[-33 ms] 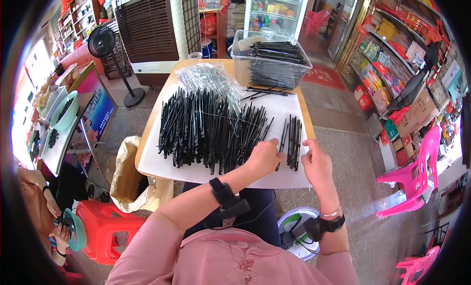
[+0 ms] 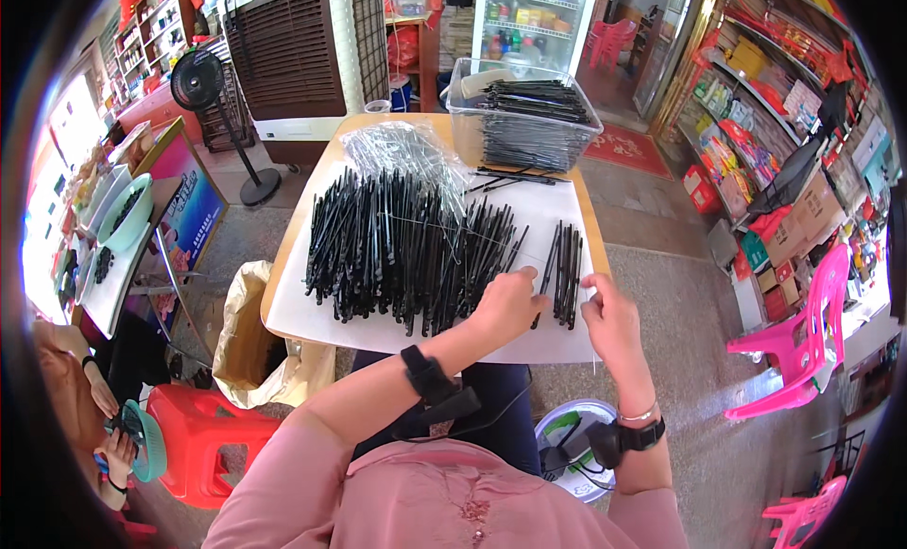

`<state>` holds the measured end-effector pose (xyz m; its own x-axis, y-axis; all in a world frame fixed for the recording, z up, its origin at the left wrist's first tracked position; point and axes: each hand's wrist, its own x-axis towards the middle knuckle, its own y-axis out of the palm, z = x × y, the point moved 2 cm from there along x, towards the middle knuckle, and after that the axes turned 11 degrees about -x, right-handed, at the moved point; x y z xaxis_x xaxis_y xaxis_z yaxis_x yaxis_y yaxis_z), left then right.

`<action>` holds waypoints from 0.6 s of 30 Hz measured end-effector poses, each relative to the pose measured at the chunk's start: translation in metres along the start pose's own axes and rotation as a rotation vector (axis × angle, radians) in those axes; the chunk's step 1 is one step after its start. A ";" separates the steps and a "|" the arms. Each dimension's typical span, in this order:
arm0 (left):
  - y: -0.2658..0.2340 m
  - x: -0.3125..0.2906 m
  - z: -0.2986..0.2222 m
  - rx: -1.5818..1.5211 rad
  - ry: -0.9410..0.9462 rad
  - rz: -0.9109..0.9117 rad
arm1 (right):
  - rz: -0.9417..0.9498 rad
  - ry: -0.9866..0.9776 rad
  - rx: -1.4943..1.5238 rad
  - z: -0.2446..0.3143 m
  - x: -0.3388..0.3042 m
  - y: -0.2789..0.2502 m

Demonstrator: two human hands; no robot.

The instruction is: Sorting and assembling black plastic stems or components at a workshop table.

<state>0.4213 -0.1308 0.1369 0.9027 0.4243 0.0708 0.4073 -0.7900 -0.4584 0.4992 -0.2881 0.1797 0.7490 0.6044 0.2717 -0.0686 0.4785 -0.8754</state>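
My left hand is closed at the near part of a thin black stick, thumb and forefinger pinched against it. Just right of that stick, a small row of similar black sticks lies side by side on the white tabletop sheet. Beyond the row's right side, my right hand has its fingers curled in a pinch; what they hold is too small to make out. A large heap of black sticks spreads left of my hands, with a thin wire across it.
Crumpled clear plastic overlaps the heap's far side. A clear bin of black sticks stands at the table's far right. Left of the table is a paper sack, then a red stool beside another person's hands. A white bucket stands below.
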 end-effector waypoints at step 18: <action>-0.073 -0.081 -0.004 0.438 0.113 -0.223 | 0.131 0.065 1.077 0.045 -0.021 0.029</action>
<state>0.3192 -0.1087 0.1682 0.8195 0.4919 0.2939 0.5177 -0.4156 -0.7479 0.4518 -0.2586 0.1667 0.7249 0.6719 0.1519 -0.6691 0.7392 -0.0769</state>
